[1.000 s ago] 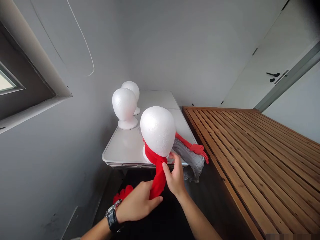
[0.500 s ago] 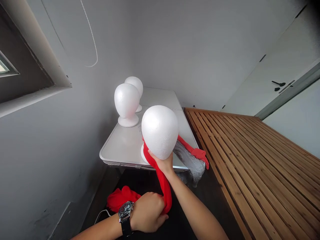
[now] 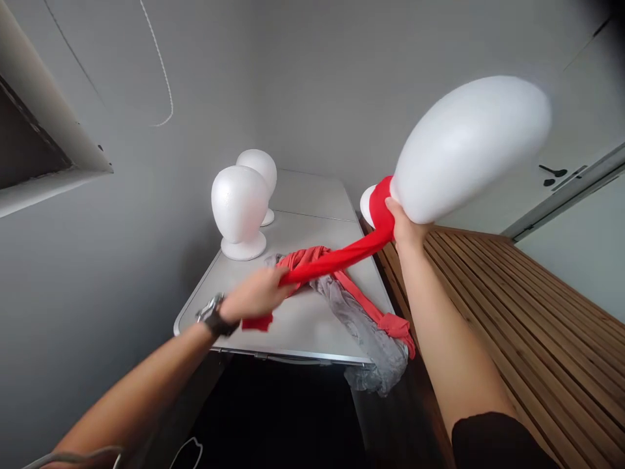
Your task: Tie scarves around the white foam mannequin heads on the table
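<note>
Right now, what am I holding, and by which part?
Left hand: red cloth, partway along. Right hand: tilted white head, by its neck.

Our left arm (image 3: 141,391) bears a silvery wristwatch (image 3: 213,312) on a dark strap (image 3: 226,327) and, farther back, is crossed by a pale cable (image 3: 78,457). Our right sleeve (image 3: 498,444), black, leaves the forearm (image 3: 449,345) bare.

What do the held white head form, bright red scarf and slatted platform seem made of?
Head form: probably foam, smooth white with soft sheen; blur hides texture. Bright red scarf: matte fabric, folding softly; weave unclear. Slatted platform: likely wood, dull finish, streaked brown.
</note>
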A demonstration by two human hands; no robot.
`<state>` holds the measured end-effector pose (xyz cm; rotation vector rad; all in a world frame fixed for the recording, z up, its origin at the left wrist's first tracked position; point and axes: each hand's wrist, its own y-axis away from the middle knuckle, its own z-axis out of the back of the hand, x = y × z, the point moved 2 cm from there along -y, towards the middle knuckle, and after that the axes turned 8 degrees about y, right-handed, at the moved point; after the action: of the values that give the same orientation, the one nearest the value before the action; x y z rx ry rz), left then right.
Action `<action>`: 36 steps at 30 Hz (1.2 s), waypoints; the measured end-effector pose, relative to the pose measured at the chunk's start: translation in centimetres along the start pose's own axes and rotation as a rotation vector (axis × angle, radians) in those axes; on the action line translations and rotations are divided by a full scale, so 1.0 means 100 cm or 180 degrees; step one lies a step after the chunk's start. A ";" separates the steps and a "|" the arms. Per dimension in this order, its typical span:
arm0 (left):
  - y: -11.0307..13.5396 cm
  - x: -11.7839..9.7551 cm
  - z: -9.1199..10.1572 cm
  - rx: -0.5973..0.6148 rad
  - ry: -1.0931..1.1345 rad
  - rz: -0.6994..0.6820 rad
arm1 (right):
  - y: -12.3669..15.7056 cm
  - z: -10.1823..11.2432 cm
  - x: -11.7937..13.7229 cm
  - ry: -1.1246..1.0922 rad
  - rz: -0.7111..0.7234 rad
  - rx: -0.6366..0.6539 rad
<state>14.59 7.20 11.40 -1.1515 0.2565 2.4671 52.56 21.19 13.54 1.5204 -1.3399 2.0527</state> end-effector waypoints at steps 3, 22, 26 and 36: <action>-0.109 -0.040 0.043 -0.0552 -0.1087 -0.0064 | -0.024 -0.026 -0.027 0.0375 -0.0151 -0.0078; -0.184 0.041 -0.038 -0.0207 -0.1372 -0.0765 | -0.002 -0.105 -0.176 0.0910 -0.0186 0.0416; -0.096 0.060 -0.007 -0.0479 -0.1060 -0.1183 | -0.003 -0.101 -0.184 0.1115 -0.0172 0.0609; -0.023 0.187 0.073 -0.1441 -0.0838 0.1143 | 0.021 -0.054 -0.172 0.1528 -0.0114 0.1567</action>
<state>-0.23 16.92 1.78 -0.9896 -0.2028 3.0674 55.05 29.49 -2.39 1.0696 -0.6564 2.6259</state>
